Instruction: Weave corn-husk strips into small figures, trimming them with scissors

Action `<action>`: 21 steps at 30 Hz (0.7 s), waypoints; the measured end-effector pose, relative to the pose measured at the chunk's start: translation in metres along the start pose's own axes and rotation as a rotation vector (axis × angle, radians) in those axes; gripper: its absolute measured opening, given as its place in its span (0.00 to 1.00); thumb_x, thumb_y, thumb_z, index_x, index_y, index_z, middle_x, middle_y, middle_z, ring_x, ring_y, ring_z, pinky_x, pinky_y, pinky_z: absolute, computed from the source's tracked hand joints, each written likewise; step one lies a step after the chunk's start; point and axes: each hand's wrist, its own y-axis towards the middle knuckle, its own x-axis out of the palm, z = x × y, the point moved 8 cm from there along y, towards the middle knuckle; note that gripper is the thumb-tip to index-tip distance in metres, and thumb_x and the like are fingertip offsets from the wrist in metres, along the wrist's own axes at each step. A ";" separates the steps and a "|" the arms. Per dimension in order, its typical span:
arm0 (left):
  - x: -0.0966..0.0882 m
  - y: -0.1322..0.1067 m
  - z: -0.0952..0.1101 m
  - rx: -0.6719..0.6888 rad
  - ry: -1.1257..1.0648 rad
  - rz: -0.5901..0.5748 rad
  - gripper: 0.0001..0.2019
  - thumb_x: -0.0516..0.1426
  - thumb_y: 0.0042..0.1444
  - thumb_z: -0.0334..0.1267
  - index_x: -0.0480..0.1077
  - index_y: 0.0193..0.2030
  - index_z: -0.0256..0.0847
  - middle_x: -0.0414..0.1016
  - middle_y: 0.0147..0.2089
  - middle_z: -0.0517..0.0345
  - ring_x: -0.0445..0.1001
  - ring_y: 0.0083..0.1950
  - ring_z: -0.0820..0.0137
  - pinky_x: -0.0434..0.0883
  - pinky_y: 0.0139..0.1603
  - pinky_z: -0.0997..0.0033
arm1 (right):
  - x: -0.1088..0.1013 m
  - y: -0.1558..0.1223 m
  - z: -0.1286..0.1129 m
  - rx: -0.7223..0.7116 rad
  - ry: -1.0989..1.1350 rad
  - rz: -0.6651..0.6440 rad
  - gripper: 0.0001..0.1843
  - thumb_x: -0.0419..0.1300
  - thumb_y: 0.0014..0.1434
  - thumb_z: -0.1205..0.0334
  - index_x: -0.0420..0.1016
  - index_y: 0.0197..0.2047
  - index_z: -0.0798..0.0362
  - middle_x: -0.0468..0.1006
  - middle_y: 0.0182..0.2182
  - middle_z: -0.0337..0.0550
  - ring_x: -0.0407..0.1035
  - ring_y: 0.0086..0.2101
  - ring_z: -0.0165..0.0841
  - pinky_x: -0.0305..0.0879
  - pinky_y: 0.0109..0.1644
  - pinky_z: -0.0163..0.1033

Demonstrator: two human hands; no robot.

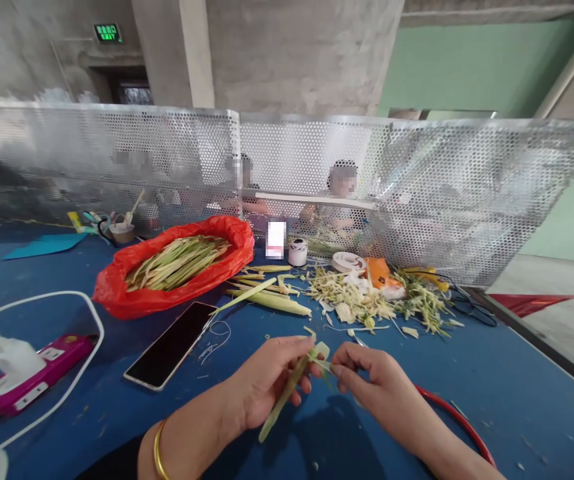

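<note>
My left hand [267, 383] is closed around a pale green stalk [287, 393] that slants down to the lower left over the blue table [491, 380]. A gold bangle sits on that wrist. My right hand [371, 383] pinches the stalk's upper tip, where a thin leaf layer curls off. A thin metal blade tip shows just behind the right fingers; I cannot tell whether the hand holds it.
A red bag [167, 287] of green stalks lies at the back left, loose stalks [267, 297] beside it. A pile of peelings [377, 300] lies behind my hands. A dark phone [169, 347], a pink power strip [31, 377] with white cable, a perforated metal screen [317, 173] with people behind.
</note>
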 end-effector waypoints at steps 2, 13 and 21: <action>0.001 -0.001 0.002 0.033 0.090 -0.006 0.14 0.64 0.46 0.44 0.71 0.33 0.37 0.74 0.27 0.59 0.66 0.20 0.79 0.56 0.17 0.81 | 0.001 -0.001 -0.001 0.002 0.004 -0.010 0.11 0.53 0.61 0.61 0.68 0.27 0.51 0.72 0.23 0.35 0.64 0.26 0.31 0.57 0.32 0.35; -0.004 0.001 0.008 0.131 0.078 0.072 0.12 0.66 0.44 0.39 0.71 0.32 0.35 0.74 0.24 0.60 0.65 0.18 0.80 0.59 0.18 0.80 | -0.008 0.003 0.001 0.005 0.040 -0.024 0.15 0.55 0.60 0.54 0.74 0.28 0.52 0.76 0.25 0.39 0.67 0.29 0.33 0.59 0.35 0.36; 0.009 0.000 -0.010 0.051 0.106 -0.048 0.18 0.61 0.52 0.50 0.73 0.37 0.33 0.78 0.29 0.53 0.70 0.21 0.76 0.65 0.20 0.78 | 0.009 0.004 0.013 0.171 0.606 0.092 0.18 0.63 0.53 0.46 0.77 0.29 0.55 0.76 0.27 0.41 0.67 0.32 0.35 0.61 0.39 0.38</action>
